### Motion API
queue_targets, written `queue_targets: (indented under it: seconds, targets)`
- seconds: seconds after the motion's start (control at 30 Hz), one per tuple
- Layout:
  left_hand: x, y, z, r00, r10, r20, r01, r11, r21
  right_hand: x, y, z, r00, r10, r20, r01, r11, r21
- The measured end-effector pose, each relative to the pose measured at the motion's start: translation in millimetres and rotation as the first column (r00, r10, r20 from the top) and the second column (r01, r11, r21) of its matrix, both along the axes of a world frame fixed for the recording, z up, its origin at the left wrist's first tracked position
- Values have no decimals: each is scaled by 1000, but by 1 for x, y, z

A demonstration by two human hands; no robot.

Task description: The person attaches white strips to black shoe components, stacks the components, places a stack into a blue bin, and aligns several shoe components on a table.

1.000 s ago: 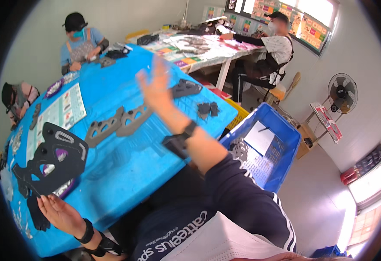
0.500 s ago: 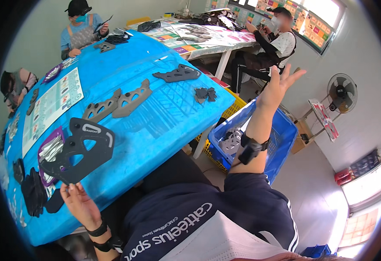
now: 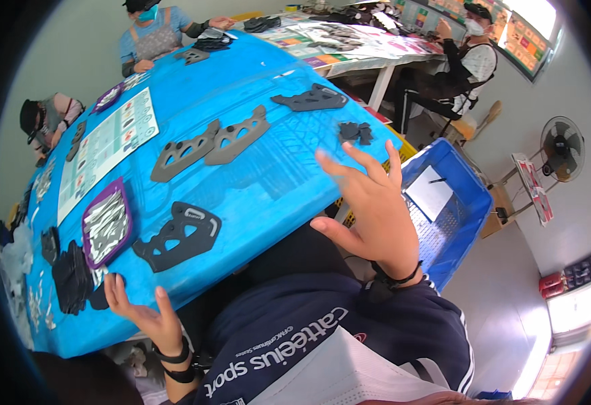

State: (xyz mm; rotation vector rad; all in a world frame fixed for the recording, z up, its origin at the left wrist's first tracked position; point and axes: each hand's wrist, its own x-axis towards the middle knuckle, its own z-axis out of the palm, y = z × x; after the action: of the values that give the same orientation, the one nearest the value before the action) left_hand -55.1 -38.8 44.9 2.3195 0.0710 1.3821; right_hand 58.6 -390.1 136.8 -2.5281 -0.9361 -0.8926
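Observation:
My left hand (image 3: pixel 148 318) is raised by the near edge of the blue-covered table (image 3: pixel 262 209), thumb and fingers apart, holding nothing. Just beyond it a dark grey moulded panel with triangular cut-outs (image 3: pixel 196 239) lies on the cover. Left of that panel sits a purple tray (image 3: pixel 129 214) of silvery strips, with a stack of thin black pieces (image 3: pixel 73 278) beside it. My right hand (image 3: pixel 376 209) hovers off the table's right side, fingers spread and nothing in it. Nearest to it on the table is a small pile of dark pieces (image 3: pixel 355 133).
Two taupe panels (image 3: pixel 238 137) and another dark panel (image 3: pixel 311 99) lie farther back, near a printed sheet (image 3: pixel 110 150). A blue crate (image 3: pixel 467 177) with paper and a pen stands right of the table. Co-workers sit around, and a fan (image 3: pixel 562 152) stands at right.
The dark panel, tilted up at my left fingertips before, now lies flat on the table and my left hand is off it. My right hand has come back from over the crate toward me.

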Motion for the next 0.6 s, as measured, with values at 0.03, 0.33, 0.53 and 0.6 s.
queue_targets:
  seconds: [0.03, 0.33, 0.53, 0.6]
  targets:
    - [-5, -3, 12, 987, -159, 35, 158, 987, 33, 0, 4, 0, 999, -39, 19, 40, 998, -56]
    - [-20, -6, 32, 843, -180, -506, 239, 970, 52, 47, 66, 23, 973, 139, 181, -166, 976, 142]
    - [-12, -17, 31, 793, -185, -581, 252, 967, 37, 155, 134, 138, 973, 213, 86, -230, 901, 367]
    - [-15, -15, 33, 820, -140, -555, 202, 978, 51, 158, 136, 146, 966, 256, -47, -238, 941, 239]
